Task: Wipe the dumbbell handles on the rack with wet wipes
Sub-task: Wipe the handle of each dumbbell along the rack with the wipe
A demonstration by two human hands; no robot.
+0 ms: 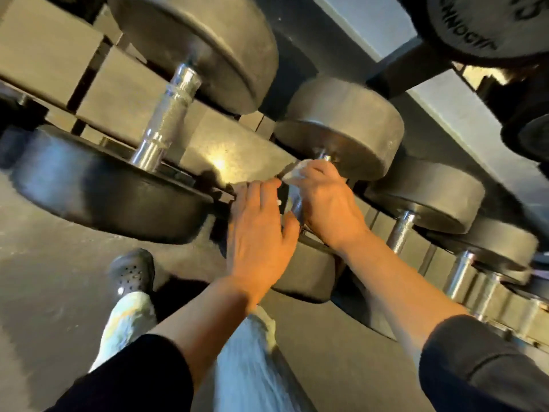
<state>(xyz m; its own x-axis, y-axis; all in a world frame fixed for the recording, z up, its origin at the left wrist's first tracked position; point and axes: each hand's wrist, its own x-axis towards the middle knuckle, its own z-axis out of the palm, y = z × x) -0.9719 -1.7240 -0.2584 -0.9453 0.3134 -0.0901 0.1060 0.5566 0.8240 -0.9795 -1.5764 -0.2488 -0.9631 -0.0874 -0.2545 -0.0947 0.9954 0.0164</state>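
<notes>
Down low, right hand [323, 200] curled round a dumbbell handle [296, 205] on the rack [386, 81], white wet wipe [294, 172] bunched under the fingers and pressed against the chrome. Wiped handle mostly hidden, only a short shiny stretch showing between the two hands, plus its tip [326, 157] where it meets the far round weight [344, 126]. Left hand [261, 233] flat with fingers straight and relaxed, laid just beside the handle, thumb touching or nearly touching the chrome; clamped on nothing. Hands close together, almost meeting at the fingertips near the wipe.

Left of them, a bigger dumbbell [166, 111] on the same rack, its knurled chrome handle bare. Right of them, more dumbbells [424, 197] in a row, handles bare too. Upper tier at top right with a black lettered weight [481, 25], blurred. Dark floor [53, 278] below, a perforated grey clog [130, 272], pale patterned trouser legs [246, 367], dark sleeves [475, 367] pushed up both forearms.
</notes>
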